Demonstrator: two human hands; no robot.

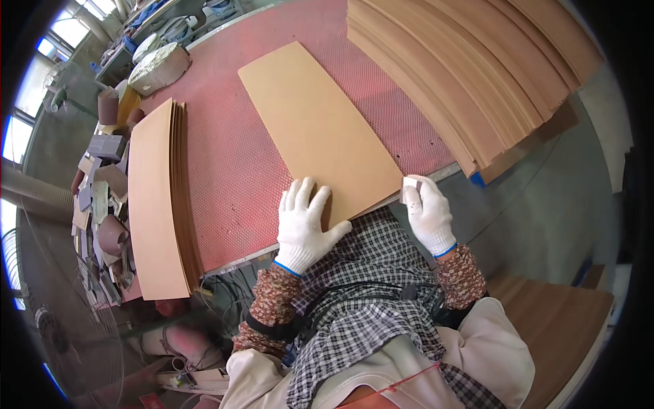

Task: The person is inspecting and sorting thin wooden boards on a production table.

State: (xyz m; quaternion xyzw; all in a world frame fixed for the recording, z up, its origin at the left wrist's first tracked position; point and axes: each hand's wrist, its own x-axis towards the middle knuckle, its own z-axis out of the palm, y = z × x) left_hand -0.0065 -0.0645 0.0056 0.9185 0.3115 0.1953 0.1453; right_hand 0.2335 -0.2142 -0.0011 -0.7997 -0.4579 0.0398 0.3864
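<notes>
A flat tan wooden panel (pixel 320 123) lies aslant on the red mesh-covered table (pixel 231 198), its near end by the table's front edge. My left hand (pixel 301 221), in a white knit glove, rests on the panel's near left corner with fingers spread. At the near right corner, my right hand (pixel 430 215), gloved the same way, grips a small pale block (pixel 409 189) between thumb and fingers. The block is against or very near the panel's edge; its far side is partly hidden by the fingers.
A stack of tan panels (pixel 158 198) stands on the left of the table. A larger pile of panels (pixel 456 68) fills the right side, overhanging the edge. Abrasive scraps and blocks (pixel 105 198) crowd the far left. More brown boards (pixel 552 327) lie low at right.
</notes>
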